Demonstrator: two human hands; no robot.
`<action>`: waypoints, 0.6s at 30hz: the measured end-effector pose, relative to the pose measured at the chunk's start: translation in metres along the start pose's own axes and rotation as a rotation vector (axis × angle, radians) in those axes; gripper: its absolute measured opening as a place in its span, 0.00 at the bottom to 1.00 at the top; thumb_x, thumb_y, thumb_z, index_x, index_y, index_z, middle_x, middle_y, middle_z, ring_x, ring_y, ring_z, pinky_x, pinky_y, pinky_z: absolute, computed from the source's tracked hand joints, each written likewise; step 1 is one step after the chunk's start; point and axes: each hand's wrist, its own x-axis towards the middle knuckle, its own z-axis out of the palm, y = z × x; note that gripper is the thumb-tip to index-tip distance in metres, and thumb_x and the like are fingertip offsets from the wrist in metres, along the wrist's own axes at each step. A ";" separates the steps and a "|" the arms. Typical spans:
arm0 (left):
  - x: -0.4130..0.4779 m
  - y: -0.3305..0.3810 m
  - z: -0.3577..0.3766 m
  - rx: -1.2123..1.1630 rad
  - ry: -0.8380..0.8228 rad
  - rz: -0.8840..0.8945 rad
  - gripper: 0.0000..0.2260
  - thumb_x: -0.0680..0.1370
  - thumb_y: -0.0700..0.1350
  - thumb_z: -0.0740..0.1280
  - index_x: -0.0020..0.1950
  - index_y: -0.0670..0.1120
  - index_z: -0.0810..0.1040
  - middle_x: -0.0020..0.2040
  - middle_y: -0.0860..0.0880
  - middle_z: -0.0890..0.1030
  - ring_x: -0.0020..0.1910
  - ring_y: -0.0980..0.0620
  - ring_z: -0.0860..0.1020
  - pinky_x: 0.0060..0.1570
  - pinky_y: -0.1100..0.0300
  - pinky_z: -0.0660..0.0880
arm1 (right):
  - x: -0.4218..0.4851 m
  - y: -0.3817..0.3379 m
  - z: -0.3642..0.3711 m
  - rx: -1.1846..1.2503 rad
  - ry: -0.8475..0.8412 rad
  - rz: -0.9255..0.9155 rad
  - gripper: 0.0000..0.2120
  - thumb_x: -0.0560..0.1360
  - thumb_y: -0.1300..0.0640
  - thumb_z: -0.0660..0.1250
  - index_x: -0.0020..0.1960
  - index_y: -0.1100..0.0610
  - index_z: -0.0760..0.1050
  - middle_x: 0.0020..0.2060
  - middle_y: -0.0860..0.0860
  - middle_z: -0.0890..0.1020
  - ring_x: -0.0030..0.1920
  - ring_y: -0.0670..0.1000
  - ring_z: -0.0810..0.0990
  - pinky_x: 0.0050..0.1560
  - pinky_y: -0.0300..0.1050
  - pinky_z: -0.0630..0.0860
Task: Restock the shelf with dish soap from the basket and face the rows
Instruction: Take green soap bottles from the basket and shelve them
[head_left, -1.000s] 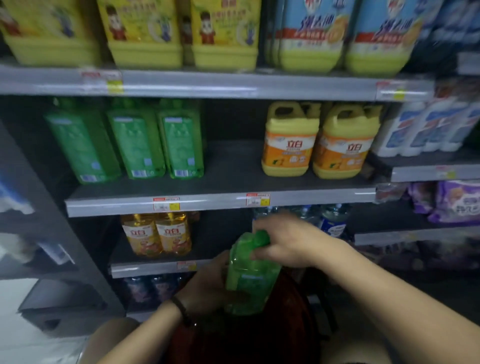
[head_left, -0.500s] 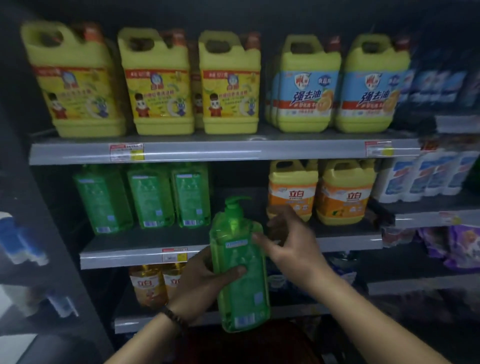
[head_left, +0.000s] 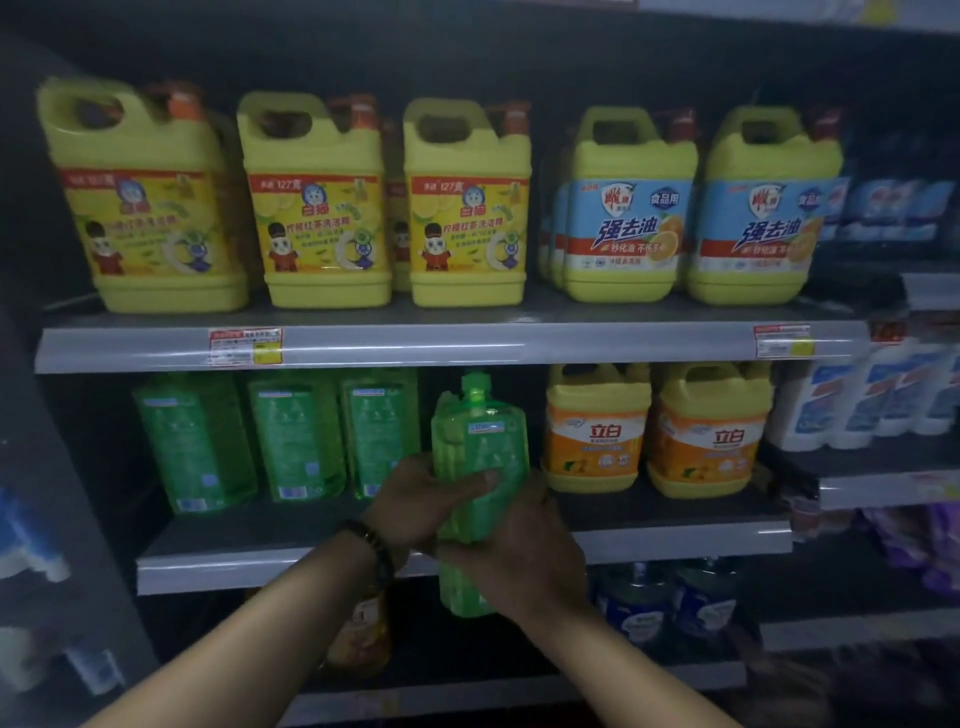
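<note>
Already shelved: three green bottles (head_left: 293, 436) stand in a row on the middle shelf (head_left: 234, 569); which face is turned forward is too blurred to tell
In hand: green pump bottle (head_left: 483, 447), upright, just in front of the shelf lip, opposite the gap between the green row and the orange-label jugs (head_left: 597, 431); its base hangs below the shelf board
Left hand (head_left: 423, 501): wrapped on the bottle's left side, thumb across the front
Right hand (head_left: 522, 545): clamped round its lower right side
Left to do: probably lift it over the lip, seat it beside the third green bottle, square the row; basket out of view, so remaining stock is unknown
In the way: upper shelf edge (head_left: 467, 343) sits close above the pump head; the jugs crowd the gap's right side
Around: yellow jugs (head_left: 322, 208) above; blue-labelled bottles (head_left: 665, 603) below
</note>
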 end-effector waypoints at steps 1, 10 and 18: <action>0.004 0.004 -0.004 -0.015 -0.006 -0.002 0.10 0.76 0.47 0.78 0.53 0.44 0.87 0.50 0.43 0.89 0.51 0.42 0.88 0.54 0.44 0.84 | 0.008 -0.003 -0.002 -0.014 -0.001 0.012 0.60 0.52 0.25 0.74 0.76 0.49 0.57 0.66 0.48 0.77 0.65 0.56 0.81 0.59 0.57 0.81; 0.023 0.007 -0.027 -0.141 -0.059 0.041 0.17 0.82 0.30 0.64 0.56 0.55 0.76 0.42 0.51 0.89 0.40 0.54 0.88 0.38 0.60 0.83 | 0.067 -0.021 0.007 0.134 0.061 0.072 0.50 0.48 0.30 0.76 0.63 0.47 0.61 0.57 0.50 0.82 0.56 0.58 0.85 0.55 0.57 0.84; 0.036 -0.042 -0.047 0.263 0.066 0.196 0.31 0.78 0.23 0.62 0.60 0.61 0.76 0.57 0.69 0.81 0.60 0.73 0.78 0.60 0.68 0.77 | 0.092 -0.013 0.055 0.272 0.198 0.036 0.51 0.56 0.43 0.84 0.69 0.50 0.60 0.63 0.54 0.76 0.62 0.62 0.80 0.60 0.60 0.81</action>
